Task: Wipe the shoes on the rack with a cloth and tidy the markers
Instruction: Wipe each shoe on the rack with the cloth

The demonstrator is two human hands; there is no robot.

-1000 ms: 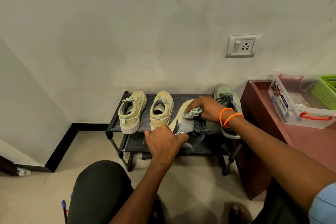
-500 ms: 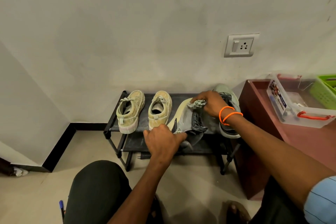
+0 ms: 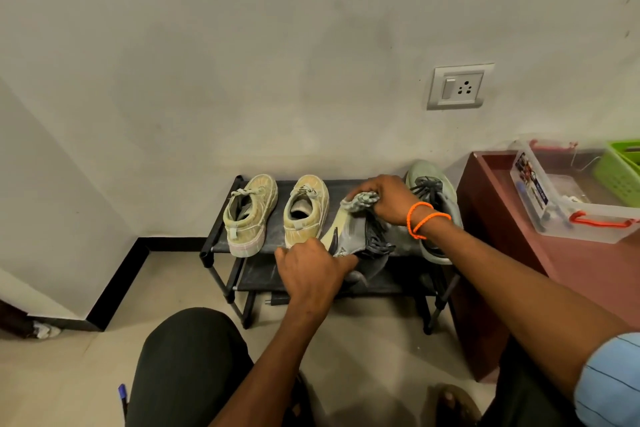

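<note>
Your left hand (image 3: pixel 313 270) grips the heel of a tipped grey shoe (image 3: pixel 349 236) on the rack (image 3: pixel 221 243); at its 1 o'clock your right hand (image 3: pixel 388 198) clutches the balled cloth (image 3: pixel 362 201) against the toe

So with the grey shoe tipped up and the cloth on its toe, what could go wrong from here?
1. The grey lace-up shoe is tilted on its side at the black rack's front edge; if the left hand loosens its grip, it may drop.
2. The right hand pushing the bunched grey cloth could nudge the second grey shoe behind it.
</note>
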